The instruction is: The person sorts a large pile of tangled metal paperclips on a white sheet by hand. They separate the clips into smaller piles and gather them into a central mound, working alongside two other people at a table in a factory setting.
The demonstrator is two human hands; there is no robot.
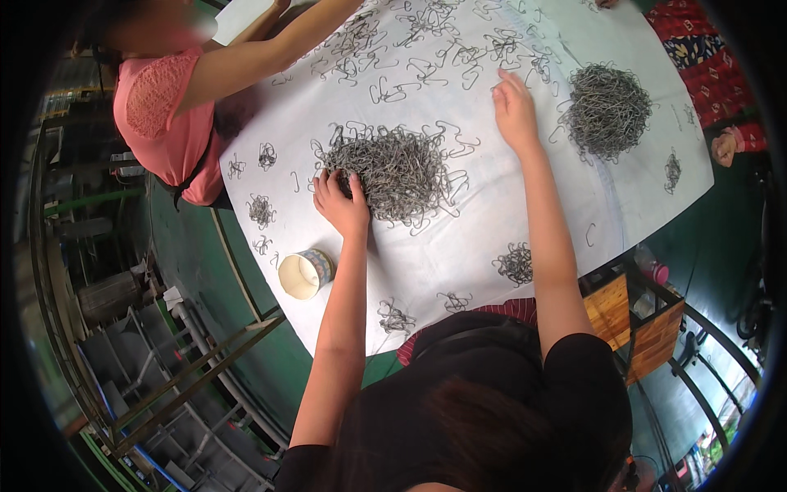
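Head view. Landmark: central heap of bent wire hooks (398,170), grey, tangled, lying on a white sheet (459,254) that covers the table.

Left hand (340,201) rests at the heap's near-left edge, palm down, fingers (328,182) slightly spread and curled into the wires. Touching the heap; whether any single hook is pinched, cannot tell.

Right hand (515,111) is off to the heap's right and a little beyond it, palm down on the sheet, fingers together and stretched toward the loose hooks (443,61) scattered past the heap. Holding anything? Cannot tell; fingertips hidden from this angle.

Further right of the heap, well apart from it: a second, rounder pile of hooks (608,111).

Small clusters of hooks around the heap: one to its near right (515,262), two near the sheet's near edge (396,316), several to the left (261,211).

Near-left of the heap, close to the sheet's edge: a roll of tape (305,273), pale, lying on its side.

Beyond-left of the heap: another person in a pink top (160,115), arm stretched over the sheet toward the scattered hooks. Far right of the heap, at the table's edge: another person's hand (724,148) and a red patterned sleeve.
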